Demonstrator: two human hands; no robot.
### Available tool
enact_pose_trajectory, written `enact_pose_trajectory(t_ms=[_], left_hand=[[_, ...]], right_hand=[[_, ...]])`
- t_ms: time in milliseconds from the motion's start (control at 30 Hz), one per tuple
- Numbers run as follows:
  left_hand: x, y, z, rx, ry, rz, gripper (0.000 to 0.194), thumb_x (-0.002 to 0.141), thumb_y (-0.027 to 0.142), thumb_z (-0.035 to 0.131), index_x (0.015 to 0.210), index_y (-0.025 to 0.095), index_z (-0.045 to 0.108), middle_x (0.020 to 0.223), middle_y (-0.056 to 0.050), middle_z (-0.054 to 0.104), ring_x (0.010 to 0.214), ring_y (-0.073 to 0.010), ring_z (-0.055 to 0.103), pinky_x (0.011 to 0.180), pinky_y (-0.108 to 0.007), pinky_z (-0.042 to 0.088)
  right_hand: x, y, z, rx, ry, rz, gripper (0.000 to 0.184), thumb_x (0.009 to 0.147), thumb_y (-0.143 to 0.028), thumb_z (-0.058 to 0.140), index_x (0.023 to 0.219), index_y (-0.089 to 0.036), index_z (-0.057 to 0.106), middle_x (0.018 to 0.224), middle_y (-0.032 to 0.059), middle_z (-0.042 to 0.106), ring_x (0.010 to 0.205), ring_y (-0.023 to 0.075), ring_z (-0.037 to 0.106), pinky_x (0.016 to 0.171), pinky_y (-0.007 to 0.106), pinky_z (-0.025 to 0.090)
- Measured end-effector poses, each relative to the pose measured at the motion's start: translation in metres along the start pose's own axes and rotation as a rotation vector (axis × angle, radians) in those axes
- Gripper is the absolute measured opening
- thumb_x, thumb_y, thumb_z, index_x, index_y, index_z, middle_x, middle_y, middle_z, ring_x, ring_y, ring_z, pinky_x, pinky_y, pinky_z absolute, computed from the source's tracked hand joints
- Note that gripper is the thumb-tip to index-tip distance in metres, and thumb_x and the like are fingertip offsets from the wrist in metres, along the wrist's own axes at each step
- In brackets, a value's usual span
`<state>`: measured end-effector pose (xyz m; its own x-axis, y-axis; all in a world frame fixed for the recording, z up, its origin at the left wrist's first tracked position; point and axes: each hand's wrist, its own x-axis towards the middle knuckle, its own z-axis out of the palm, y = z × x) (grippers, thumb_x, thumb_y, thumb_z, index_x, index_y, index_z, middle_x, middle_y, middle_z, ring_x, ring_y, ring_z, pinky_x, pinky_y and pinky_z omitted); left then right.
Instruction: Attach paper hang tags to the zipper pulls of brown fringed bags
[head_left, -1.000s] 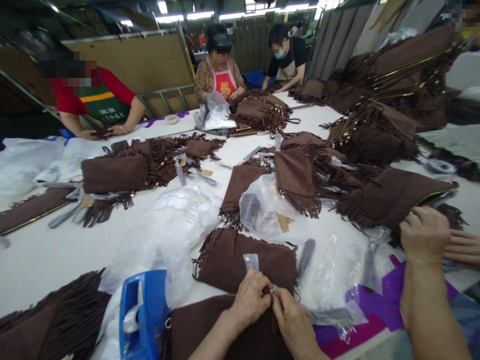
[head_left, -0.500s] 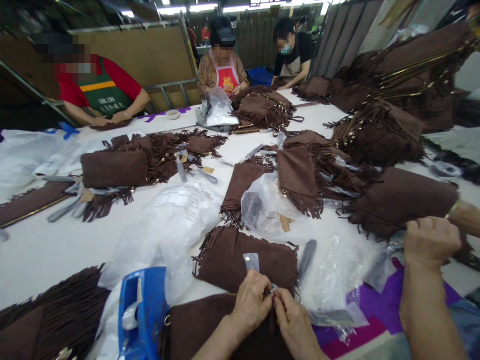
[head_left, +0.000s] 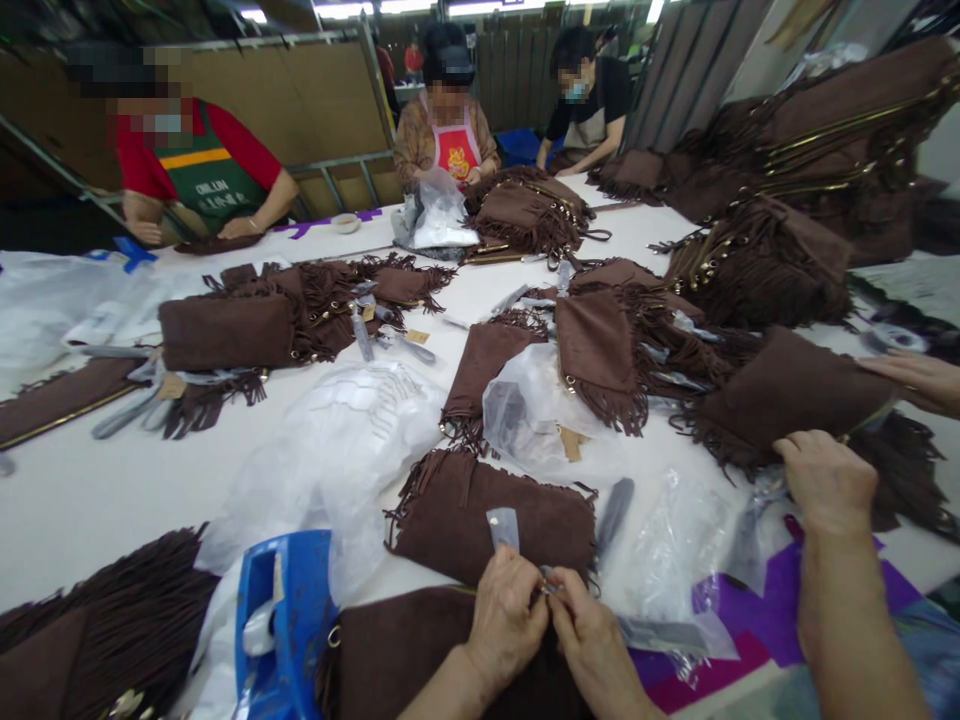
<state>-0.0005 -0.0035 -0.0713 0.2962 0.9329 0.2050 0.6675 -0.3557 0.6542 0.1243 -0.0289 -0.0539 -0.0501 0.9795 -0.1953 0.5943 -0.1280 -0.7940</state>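
Low in the middle of the view, my left hand [head_left: 508, 605] and my right hand [head_left: 592, 630] meet fingertip to fingertip. Both pinch a small silvery metal fitting [head_left: 546, 582]; its exact kind is too small to tell. Under my hands lies a brown suede bag [head_left: 405, 650] with a gold ring at its left corner. Just beyond it is a fringed brown pouch [head_left: 480, 515]. A small clear plastic tab [head_left: 502, 527] sticks up beside my left fingers, over that pouch.
A blue tape dispenser [head_left: 289, 620] stands at left, near white plastic bags [head_left: 337, 430]. A co-worker's hand [head_left: 829, 485] works on a brown bag [head_left: 787, 390] at right. Fringed bags [head_left: 229, 335] lie in heaps across the white table [head_left: 135, 480]. Several people sit beyond.
My hands stay almost in place, still pinching the metal fitting. At right, the co-worker's hand has moved left along the brown bag, and that bag has shifted.
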Motion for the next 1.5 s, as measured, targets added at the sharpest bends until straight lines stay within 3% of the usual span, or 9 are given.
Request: enact_pose_trajectory(t_ms=[200,367,633,833,1100,1200,1367,1500], left_hand=[[-0.002,0.001,-0.007,-0.084,-0.005,0.085,0.014,0.066,0.004,0.042,0.063,0.018,0.043,0.060,-0.002,0.048,0.065,-0.0169,0.042,0.059,-0.029,0.037],[-0.002,0.003,-0.018,-0.154,-0.102,-0.032,0.014,0.074,0.010,0.039,0.071,0.017,0.050,0.068,-0.005,0.052,0.072,-0.0181,0.046,0.064,-0.030,0.041],[0.020,0.011,-0.028,-0.021,-0.400,-0.353,0.023,0.073,0.010,0.036,0.071,0.016,0.058,0.077,-0.006,0.057,0.079,-0.0180,0.052,0.075,-0.030,0.041],[0.033,0.014,-0.032,0.049,-0.595,-0.346,0.028,0.074,0.013,0.034,0.076,0.012,0.061,0.085,-0.011,0.058,0.089,-0.0200,0.051,0.084,-0.030,0.038],[0.041,0.006,-0.036,-0.044,-0.633,-0.450,0.028,0.074,0.017,0.035,0.075,0.017,0.064,0.085,-0.006,0.061,0.082,-0.0170,0.055,0.076,-0.026,0.039],[0.042,0.003,-0.033,-0.053,-0.633,-0.463,0.026,0.073,0.019,0.038,0.071,0.018,0.064,0.083,-0.004,0.062,0.080,-0.0164,0.055,0.073,-0.025,0.039],[0.042,0.007,-0.030,-0.045,-0.615,-0.525,0.023,0.073,0.026,0.043,0.066,0.018,0.063,0.081,-0.004,0.063,0.077,-0.0176,0.055,0.068,-0.026,0.038],[0.042,0.013,-0.030,-0.042,-0.604,-0.560,0.018,0.070,0.019,0.044,0.067,0.017,0.061,0.080,-0.004,0.062,0.077,-0.0176,0.056,0.067,-0.026,0.038]], right_hand=[[0.000,0.005,0.004,-0.018,-0.034,-0.012,0.020,0.085,-0.027,0.029,0.091,-0.023,0.048,0.074,0.0037,0.067,0.066,0.0189,0.065,0.060,0.030,0.050],[0.000,0.005,0.004,-0.005,-0.082,0.017,0.026,0.085,-0.029,0.026,0.099,-0.022,0.048,0.080,0.0068,0.068,0.073,0.0211,0.065,0.066,0.034,0.050],[0.000,0.009,0.008,-0.018,-0.113,0.059,0.030,0.085,-0.030,0.025,0.100,-0.020,0.049,0.083,0.0091,0.067,0.074,0.0220,0.064,0.068,0.034,0.049],[-0.001,0.011,0.009,0.009,-0.085,0.037,0.028,0.085,-0.031,0.030,0.101,-0.022,0.052,0.081,0.0070,0.068,0.074,0.0202,0.064,0.069,0.030,0.049],[-0.004,0.010,0.011,0.104,-0.017,0.109,0.026,0.085,-0.036,0.040,0.099,-0.023,0.057,0.068,0.0012,0.066,0.056,0.0171,0.061,0.048,0.026,0.045],[-0.002,0.010,0.010,0.080,0.017,0.131,0.025,0.086,-0.038,0.046,0.099,-0.020,0.057,0.080,0.0017,0.065,0.063,0.0144,0.060,0.054,0.027,0.049],[0.025,0.012,-0.010,0.052,0.082,0.112,0.024,0.086,-0.034,0.050,0.105,-0.019,0.054,0.106,0.0050,0.057,0.086,0.0162,0.058,0.073,0.036,0.051],[0.065,0.015,-0.055,0.024,0.142,0.078,0.014,0.086,-0.032,0.049,0.096,-0.026,0.058,0.106,0.0026,0.059,0.088,0.0169,0.057,0.072,0.032,0.051]])
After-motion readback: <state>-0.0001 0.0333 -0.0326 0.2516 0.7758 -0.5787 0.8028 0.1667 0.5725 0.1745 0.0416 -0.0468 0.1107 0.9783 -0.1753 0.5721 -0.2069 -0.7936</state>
